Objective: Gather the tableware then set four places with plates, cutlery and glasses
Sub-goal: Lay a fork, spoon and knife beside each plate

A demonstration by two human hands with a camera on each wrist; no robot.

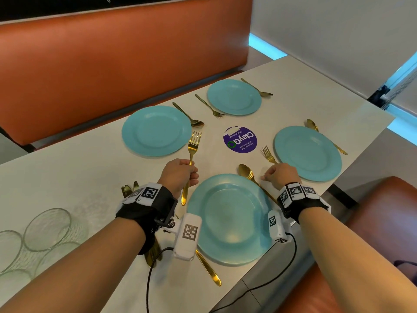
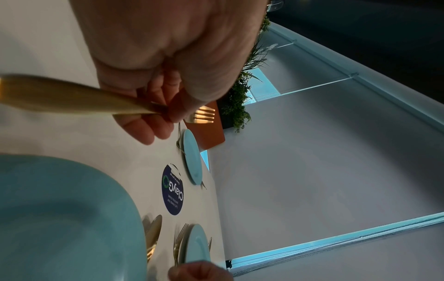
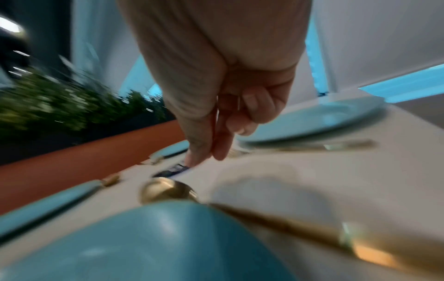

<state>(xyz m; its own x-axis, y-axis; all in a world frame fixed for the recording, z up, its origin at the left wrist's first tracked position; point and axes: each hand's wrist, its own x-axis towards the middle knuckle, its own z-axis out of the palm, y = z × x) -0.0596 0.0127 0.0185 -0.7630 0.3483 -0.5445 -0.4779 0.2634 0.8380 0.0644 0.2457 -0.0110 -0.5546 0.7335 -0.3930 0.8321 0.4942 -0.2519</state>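
Four teal plates lie on the white table: near (image 1: 228, 220), far left (image 1: 155, 131), far right (image 1: 234, 97) and right (image 1: 308, 152). My left hand (image 1: 191, 175) grips a gold fork (image 1: 195, 138) by its handle, tines pointing away, just left of the near plate's rim; the left wrist view shows the fingers (image 2: 158, 129) curled round the fork (image 2: 72, 98). My right hand (image 1: 270, 175) hovers low beside the gold spoon (image 1: 246, 172) lying right of the near plate. It holds nothing; in the blurred right wrist view its thumb and forefinger (image 3: 216, 146) point down.
Several clear glasses (image 1: 47, 229) stand at the near left corner. Gold knives (image 1: 129, 189) lie under my left wrist, and one gold handle (image 1: 208, 271) lies by the near edge. A purple sticker (image 1: 240, 140) marks the table's middle. Orange benches (image 1: 112, 64) flank the table.
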